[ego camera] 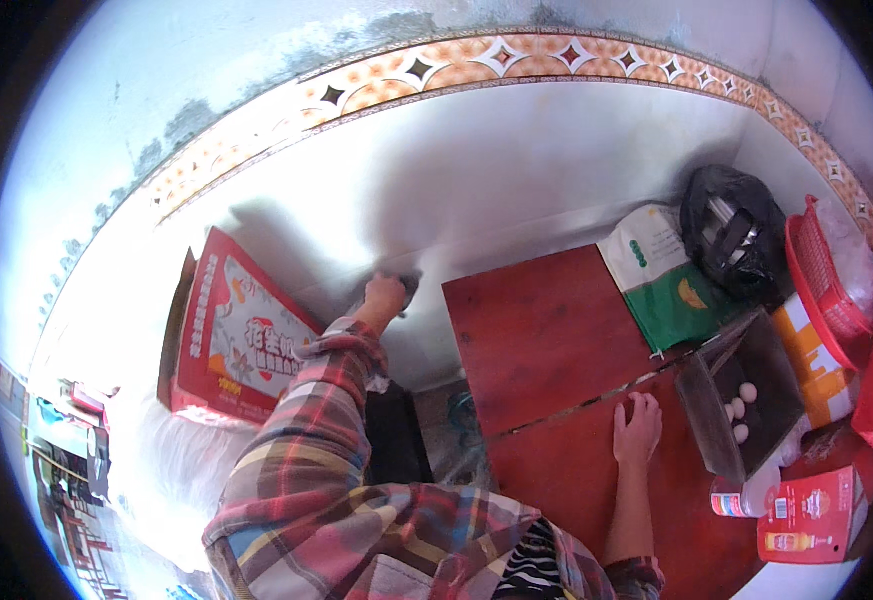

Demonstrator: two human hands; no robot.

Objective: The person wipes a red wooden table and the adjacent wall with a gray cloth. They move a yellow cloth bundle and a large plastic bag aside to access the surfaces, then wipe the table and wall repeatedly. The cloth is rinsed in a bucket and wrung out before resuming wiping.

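Observation:
My left hand [384, 294] reaches out against the shiny white wall [406, 352], in the gap between a red carton and the table. It grips a dark cloth-like thing [410, 289], partly hidden by the fingers and too blurred to name surely. My right hand [637, 427] rests on the red wooden table [549, 330], just below the seam between its boards, with no object visible in it. Right of that hand stands a dark wooden box [710, 412] holding several eggs [739, 409].
At left is a red printed carton [249, 345] above pale plastic wrapping [170, 457]. Along the right are a green-and-white bag [665, 285], a black plastic bag [736, 225], red plastic baskets [830, 285], a clear plastic jar [744, 495] and a red printed box [808, 517].

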